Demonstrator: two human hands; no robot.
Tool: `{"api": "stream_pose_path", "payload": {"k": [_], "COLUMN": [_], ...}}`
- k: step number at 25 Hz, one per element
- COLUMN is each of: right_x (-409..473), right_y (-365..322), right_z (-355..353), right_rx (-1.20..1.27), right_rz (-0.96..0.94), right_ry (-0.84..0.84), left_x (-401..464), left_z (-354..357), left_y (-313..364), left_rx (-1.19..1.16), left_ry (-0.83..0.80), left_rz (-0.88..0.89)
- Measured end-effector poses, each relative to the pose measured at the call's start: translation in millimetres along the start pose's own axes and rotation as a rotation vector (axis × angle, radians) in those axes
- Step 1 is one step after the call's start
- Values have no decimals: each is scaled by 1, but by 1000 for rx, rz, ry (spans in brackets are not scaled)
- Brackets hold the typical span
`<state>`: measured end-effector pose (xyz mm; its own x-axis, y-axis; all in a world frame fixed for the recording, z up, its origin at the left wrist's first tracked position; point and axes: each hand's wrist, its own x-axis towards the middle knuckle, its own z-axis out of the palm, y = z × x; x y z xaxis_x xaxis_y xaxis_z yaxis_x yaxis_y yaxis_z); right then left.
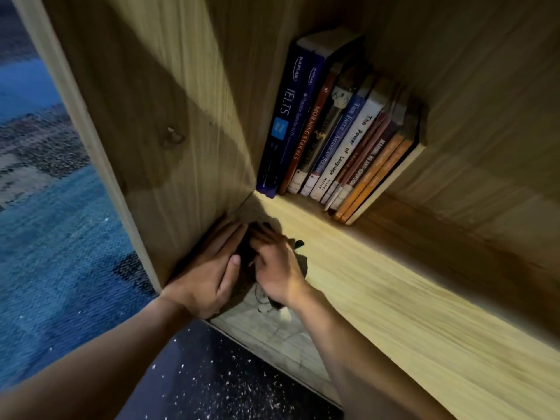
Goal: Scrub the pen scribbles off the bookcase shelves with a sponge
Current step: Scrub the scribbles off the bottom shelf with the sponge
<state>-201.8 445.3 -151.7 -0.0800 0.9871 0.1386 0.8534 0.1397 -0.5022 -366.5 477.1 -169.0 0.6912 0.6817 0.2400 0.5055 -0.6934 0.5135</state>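
Observation:
Both hands are low in the left corner of a wooden bookcase shelf (pixel 394 298). My left hand (pixel 209 268) lies with straight fingers along the foot of the side panel (pixel 157 122), thumb out toward the right hand. My right hand (pixel 275 265) is curled over a dark sponge (pixel 244 253), pressing it on the shelf; most of the sponge is hidden under the fingers. Thin dark pen scribbles (pixel 263 304) show on the paler, wet-looking patch of shelf just below the right wrist. A small black tip (pixel 299 244) pokes out beyond the right knuckles.
A row of several books (pixel 333 131) stands at the back of the shelf, spines facing out. The bookcase's inner walls close in on the left and right. Blue patterned carpet (pixel 60 237) lies outside to the left, and dark speckled fabric (pixel 212 383) sits below the shelf edge.

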Motion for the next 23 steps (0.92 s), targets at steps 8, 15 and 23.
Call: {"api": "stream_pose_path", "payload": {"k": [8, 15, 23], "right_x": [29, -17, -11], "right_y": [-7, -52, -20], "right_z": [-10, 5, -23], "right_rx": [56, 23, 147], "right_rz": [398, -73, 215], "right_ry": [178, -208, -64], "left_x": [38, 47, 24], "left_z": [-121, -136, -155], "left_y": [62, 75, 84], "left_rx": [594, 949, 1316], "left_ry": [118, -192, -282], "left_rz": [303, 242, 288]}}
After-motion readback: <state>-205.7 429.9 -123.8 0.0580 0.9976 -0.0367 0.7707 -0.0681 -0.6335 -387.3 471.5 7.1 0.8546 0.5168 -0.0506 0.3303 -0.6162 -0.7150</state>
